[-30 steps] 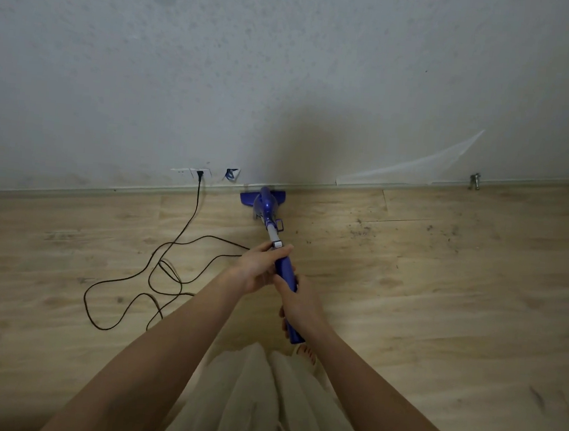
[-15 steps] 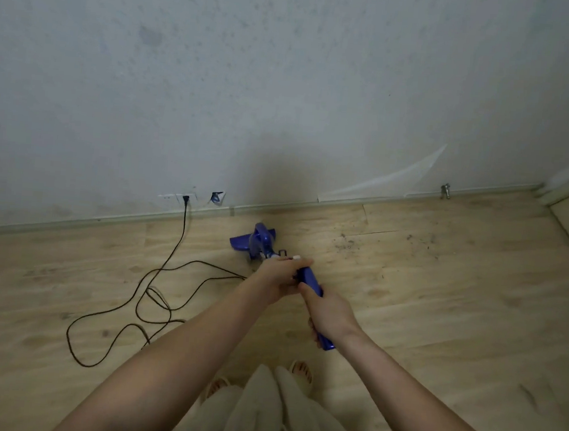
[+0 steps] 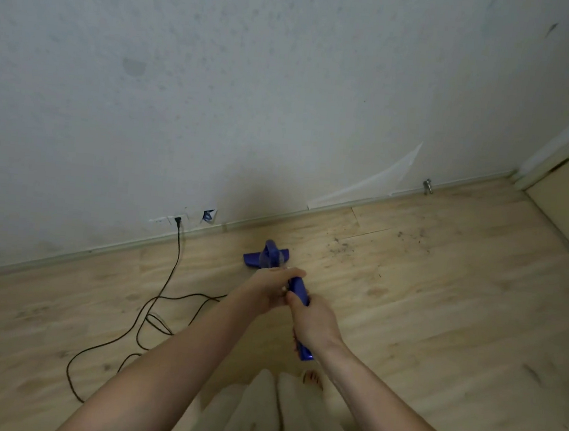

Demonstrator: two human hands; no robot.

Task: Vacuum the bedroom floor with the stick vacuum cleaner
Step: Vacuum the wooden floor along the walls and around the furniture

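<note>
Both hands grip the blue plastic stick vacuum cleaner (image 3: 299,290): the left hand (image 3: 271,288) is curled round its shaft higher up, the right hand (image 3: 315,324) wrapped round the handle nearer the body. Its blue floor head (image 3: 265,259) rests on the pale wood-plank floor (image 3: 439,315) near the white wall (image 3: 286,95), left of scattered dark crumbs (image 3: 338,247). A black power cord (image 3: 151,310) loops across the floor from a wall socket (image 3: 177,220).

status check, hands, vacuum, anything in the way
Left hand and right hand both grip the vacuum. Head on the floor near the wall. Debris to its right, black cord looped left.
</note>
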